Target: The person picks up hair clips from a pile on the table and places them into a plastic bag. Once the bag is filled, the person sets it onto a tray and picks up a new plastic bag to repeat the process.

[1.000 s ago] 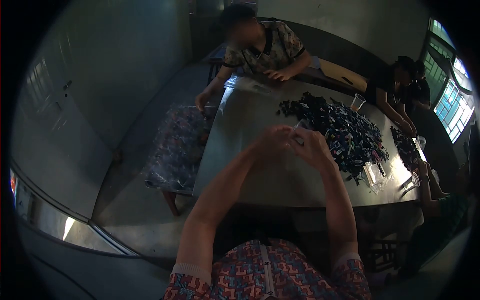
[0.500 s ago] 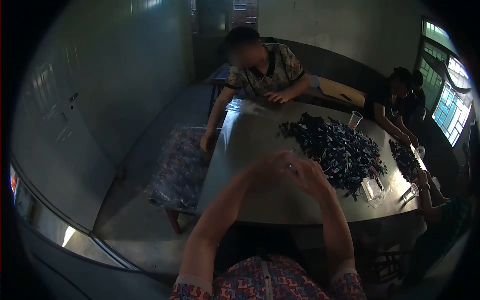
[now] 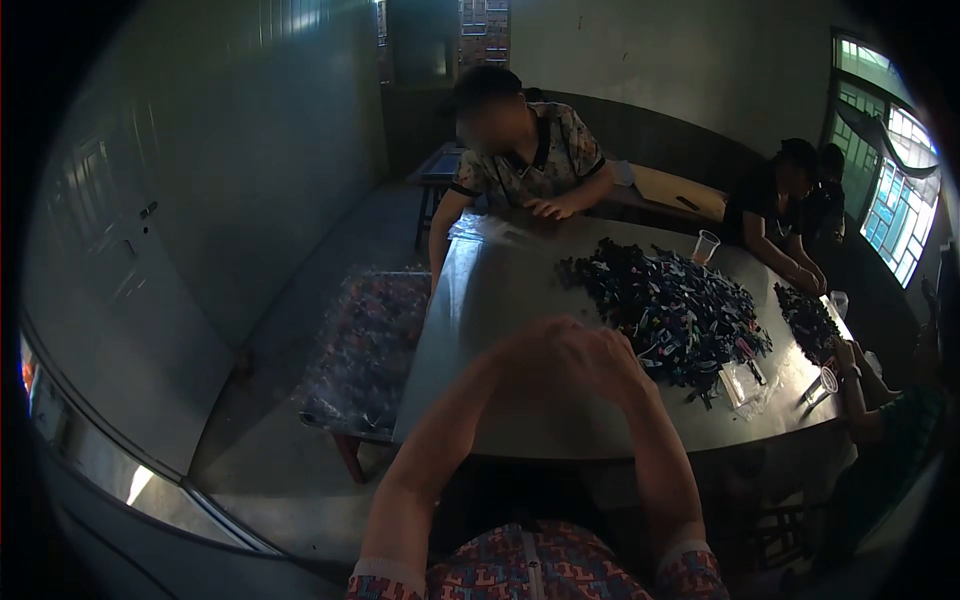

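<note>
My two hands meet above the metal table [image 3: 500, 420], just left of a heap of small dark pieces [image 3: 680, 310]. Motion smears my left hand [image 3: 545, 338], and its fingers do not show clearly. Beside it, my right hand [image 3: 608, 365] has its fingers curled inward, closed around something too small or too blurred to name. The heap's pieces are mostly black and blue, with a few lighter and reddish bits; their kind cannot be made out. At the heap's near right corner lies a clear plastic bag [image 3: 742, 385] with something pale inside.
Across the table stands a person [image 3: 535, 150] near flat plastic bags [image 3: 480, 228]. A low stand at left bears a large clear bag of dark pieces [image 3: 365, 350]. Plastic cups [image 3: 706, 246] and a smaller dark pile [image 3: 805, 320] are at right, where other people sit [image 3: 780, 215].
My hands stay together, with the left a little lower and nearer the right. The person opposite has turned their head leftward, and their lowered hand has gone behind the table edge.
</note>
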A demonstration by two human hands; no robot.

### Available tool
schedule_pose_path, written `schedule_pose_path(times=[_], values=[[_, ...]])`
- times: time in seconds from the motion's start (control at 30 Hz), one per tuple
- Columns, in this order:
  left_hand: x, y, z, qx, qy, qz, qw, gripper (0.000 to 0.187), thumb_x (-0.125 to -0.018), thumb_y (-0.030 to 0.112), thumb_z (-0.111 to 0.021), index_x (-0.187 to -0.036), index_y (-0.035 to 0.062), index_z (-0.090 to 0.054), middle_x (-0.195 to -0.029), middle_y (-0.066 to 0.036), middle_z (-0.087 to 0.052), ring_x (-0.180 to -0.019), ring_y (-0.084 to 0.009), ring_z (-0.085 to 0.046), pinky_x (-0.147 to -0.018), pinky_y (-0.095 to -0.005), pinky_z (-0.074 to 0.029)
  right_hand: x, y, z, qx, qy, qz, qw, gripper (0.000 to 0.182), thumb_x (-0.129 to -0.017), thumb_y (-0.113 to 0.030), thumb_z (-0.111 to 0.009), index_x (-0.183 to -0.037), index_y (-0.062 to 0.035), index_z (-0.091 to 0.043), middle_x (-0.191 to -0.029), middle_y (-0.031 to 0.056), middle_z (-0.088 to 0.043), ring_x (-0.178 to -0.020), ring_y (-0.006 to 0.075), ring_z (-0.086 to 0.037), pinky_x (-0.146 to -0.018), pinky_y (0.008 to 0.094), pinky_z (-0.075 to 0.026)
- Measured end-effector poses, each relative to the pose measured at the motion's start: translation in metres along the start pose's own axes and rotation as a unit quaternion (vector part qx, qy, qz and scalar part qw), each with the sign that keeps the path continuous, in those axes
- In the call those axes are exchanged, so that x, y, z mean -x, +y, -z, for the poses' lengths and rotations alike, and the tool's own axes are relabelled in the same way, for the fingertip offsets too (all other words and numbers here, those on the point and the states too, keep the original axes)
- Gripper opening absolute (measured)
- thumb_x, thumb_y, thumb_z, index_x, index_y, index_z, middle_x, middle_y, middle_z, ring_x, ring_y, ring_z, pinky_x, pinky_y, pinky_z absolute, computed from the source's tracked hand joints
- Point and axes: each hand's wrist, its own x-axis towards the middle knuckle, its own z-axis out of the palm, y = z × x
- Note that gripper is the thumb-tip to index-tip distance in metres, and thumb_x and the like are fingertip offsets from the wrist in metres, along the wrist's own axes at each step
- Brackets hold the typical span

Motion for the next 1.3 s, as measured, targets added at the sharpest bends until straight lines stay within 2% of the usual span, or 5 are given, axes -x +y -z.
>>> schedule_pose_path(times=[0.13,0.33,0.53,0.97,1.3], values=[[-0.001,-0.018,0.001,0.083,-0.008,0.013,0.996,0.048,-0.085,0.005,-0.068,-0.13,0.0013,-0.054,-0.123,-0.008,-0.061,-0.112,-0.0142,-0.057,-0.095,-0.0295,-0.047,-0.002,-0.005,0.003,0.007,-0.006,-0.003,1.0,0.018,-0.09,-0.021,-0.056,-0.098,-0.007,-0.065,-0.092,0.0154,-0.067,-0.084,0.0366,-0.065,-0.071,0.0463,-0.052],[-0.002,-0.033,-0.001,-0.129,-0.023,-0.065,0.989,0.043,-0.087,0.006,-0.067,-0.128,0.0006,-0.055,-0.12,-0.008,-0.063,-0.109,-0.0136,-0.059,-0.093,-0.0285,-0.048,0.0,-0.007,0.006,0.014,-0.028,-0.012,0.999,0.018,-0.089,-0.021,-0.056,-0.098,-0.0083,-0.066,-0.091,0.0159,-0.068,-0.082,0.0363,-0.066,-0.072,0.0456,-0.052],[0.001,0.005,0.002,-0.056,-0.03,-0.063,0.996,0.046,-0.086,0.012,-0.068,-0.128,0.0002,-0.053,-0.119,-0.009,-0.063,-0.108,-0.0136,-0.059,-0.092,-0.0285,-0.048,0.007,-0.016,0.005,-0.004,0.03,-0.028,0.999,0.017,-0.089,-0.021,-0.056,-0.091,-0.0104,-0.068,-0.076,0.015,-0.067,-0.074,0.0342,-0.066,-0.07,0.0452,-0.051],[0.012,0.05,0.006,0.047,0.0,0.029,0.998,0.046,-0.081,0.002,-0.07,-0.125,0.0029,-0.056,-0.104,-0.003,-0.064,-0.099,-0.012,-0.061,-0.089,-0.0273,-0.049,0.046,-0.013,0.026,-0.144,0.171,-0.038,0.974,0.019,-0.086,-0.013,-0.063,-0.102,-0.0043,-0.067,-0.09,0.0136,-0.069,-0.077,0.0316,-0.068,-0.067,0.0387,-0.053],[0.011,0.017,0.009,0.011,0.126,0.059,0.99,0.045,-0.08,0.001,-0.07,-0.123,0.0038,-0.058,-0.093,0.0,-0.061,-0.089,-0.0095,-0.06,-0.082,-0.0257,-0.051,0.112,0.072,0.002,0.053,0.124,-0.191,0.972,0.029,-0.082,-0.015,-0.068,-0.11,-0.0066,-0.066,-0.123,0.0107,-0.062,-0.119,0.0291,-0.054,-0.101,0.0409,-0.041]])
